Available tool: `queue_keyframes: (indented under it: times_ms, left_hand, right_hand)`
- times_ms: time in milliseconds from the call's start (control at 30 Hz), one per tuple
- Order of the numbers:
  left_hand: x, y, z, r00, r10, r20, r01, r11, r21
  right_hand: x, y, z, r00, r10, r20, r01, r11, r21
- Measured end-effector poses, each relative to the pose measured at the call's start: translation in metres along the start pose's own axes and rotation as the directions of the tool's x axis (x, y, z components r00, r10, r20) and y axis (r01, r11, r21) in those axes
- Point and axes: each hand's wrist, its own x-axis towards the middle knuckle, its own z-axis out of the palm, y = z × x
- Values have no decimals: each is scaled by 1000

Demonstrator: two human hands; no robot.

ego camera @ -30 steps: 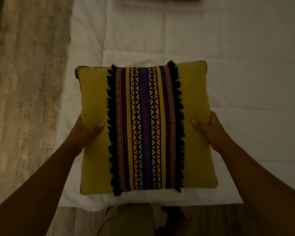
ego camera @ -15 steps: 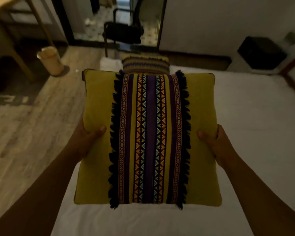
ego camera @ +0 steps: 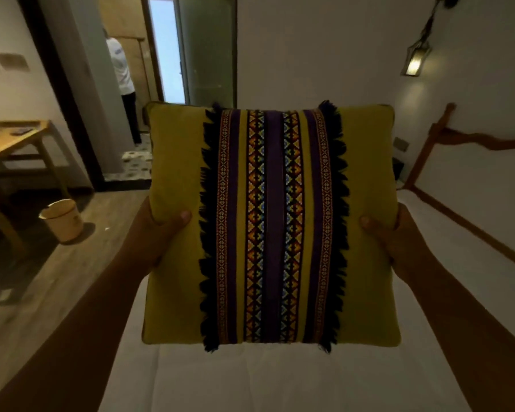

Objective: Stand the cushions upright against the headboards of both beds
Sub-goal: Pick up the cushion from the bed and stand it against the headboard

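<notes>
A square mustard-yellow cushion point(ego camera: 176, 173) with a purple patterned band and black fringe down its middle is held up in front of me, above the white bed point(ego camera: 250, 382). My left hand point(ego camera: 158, 230) grips its left edge, thumb on the front. On the right edge sits my right hand point(ego camera: 396, 236), held the same way. A wooden headboard point(ego camera: 446, 135) with a wavy top rail runs along the right side of the bed. The cushion hides the far part of the bed.
To the left are a wooden floor, a pale bin point(ego camera: 63, 220) and a wooden table point(ego camera: 9, 144). A doorway point(ego camera: 149, 69) at the back shows a person in a white top. A lit wall lamp point(ego camera: 415, 59) hangs at upper right.
The cushion has been lifted off the bed and raised higher. My view has tilted up from the mattress to the room, the doorway and the headboard. The second cushion seen earlier is hidden.
</notes>
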Motion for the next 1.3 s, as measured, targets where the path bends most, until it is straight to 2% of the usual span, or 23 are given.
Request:
queue_keyframes:
  times_ms: [300, 500, 800, 1033, 1300]
  left_hand:
    - [12, 3, 122, 986, -20, 167, 22, 1000, -7]
    - [-18, 25, 257, 951, 21, 309, -18, 1000, -10]
    - [-80, 44, 483, 906, 59, 420, -43, 998, -47]
    - [-88, 51, 610, 853, 72, 518, -47, 997, -62]
    - [-48, 30, 759, 783, 67, 618, -5, 995, -103]
  right_hand:
    - [-31, 12, -121, 982, 19, -187, -10, 999, 48]
    - [-72, 24, -263, 946, 26, -323, -5, 998, 64]
    - [-121, 21, -482, 880, 12, -475, -1, 1000, 23]
    - [-137, 32, -585, 809, 8, -588, 3, 1000, 18]
    - [-94, 65, -684, 755, 15, -655, -30, 1000, -11]
